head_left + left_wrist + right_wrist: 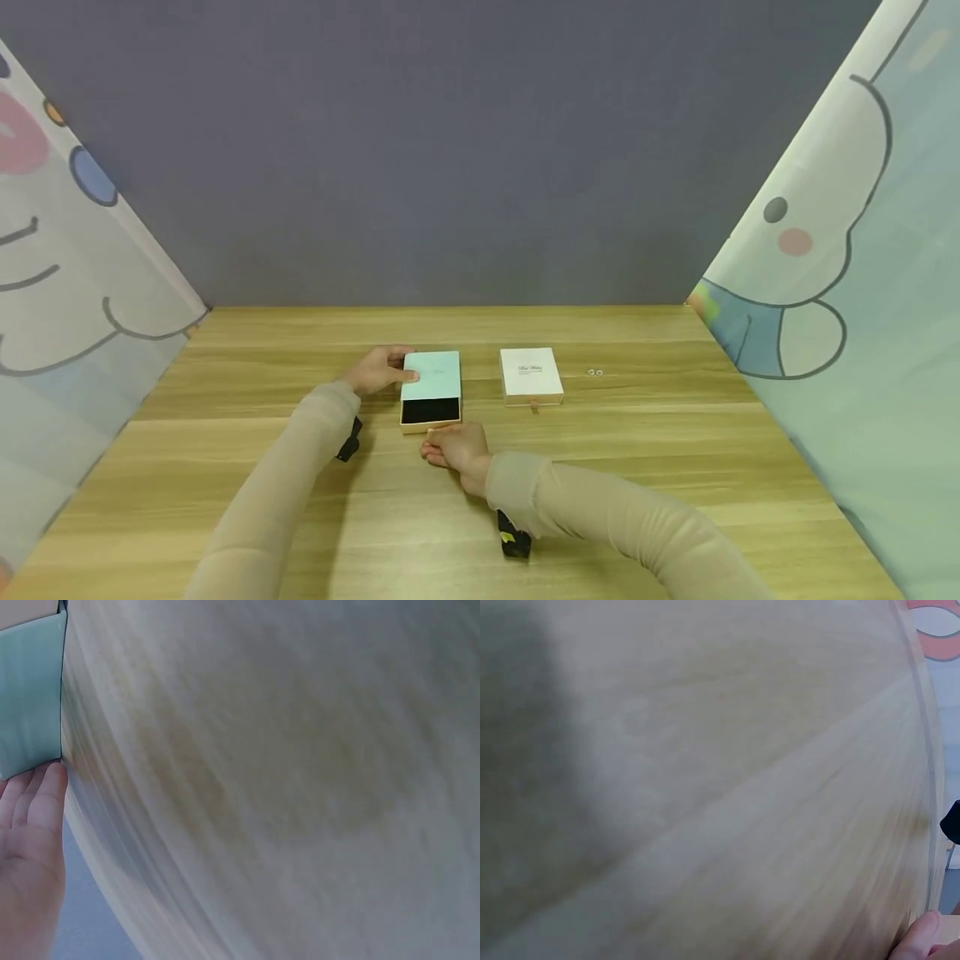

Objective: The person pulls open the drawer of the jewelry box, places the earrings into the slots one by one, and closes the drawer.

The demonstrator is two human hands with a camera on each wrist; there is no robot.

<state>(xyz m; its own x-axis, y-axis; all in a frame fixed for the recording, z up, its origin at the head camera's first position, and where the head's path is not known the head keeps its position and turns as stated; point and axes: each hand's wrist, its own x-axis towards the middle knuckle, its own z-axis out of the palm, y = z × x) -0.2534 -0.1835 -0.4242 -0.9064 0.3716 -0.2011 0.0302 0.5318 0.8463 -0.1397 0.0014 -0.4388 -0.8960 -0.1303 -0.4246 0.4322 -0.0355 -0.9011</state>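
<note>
A mint-green drawer box [432,375] lies on the table with its drawer [431,411] slid partly out toward me, showing a black lining. At the box's left side my left hand [378,371] holds the sleeve, thumb on the top and fingers along the side. In the left wrist view, the fingertips of that hand [34,847] meet the box's green edge. My right hand [459,450] pinches at the front of the drawer, where the pull tab is mostly hidden by the fingers. Only part of this hand [919,937] shows in the right wrist view.
To the right stands a white drawer box [531,372], closed, with a small ribbon tab [535,407] at its front. Two tiny ring-like pieces [595,372] lie further right on the wood-grain table [637,467]. A dark panel [450,167] rises behind the table.
</note>
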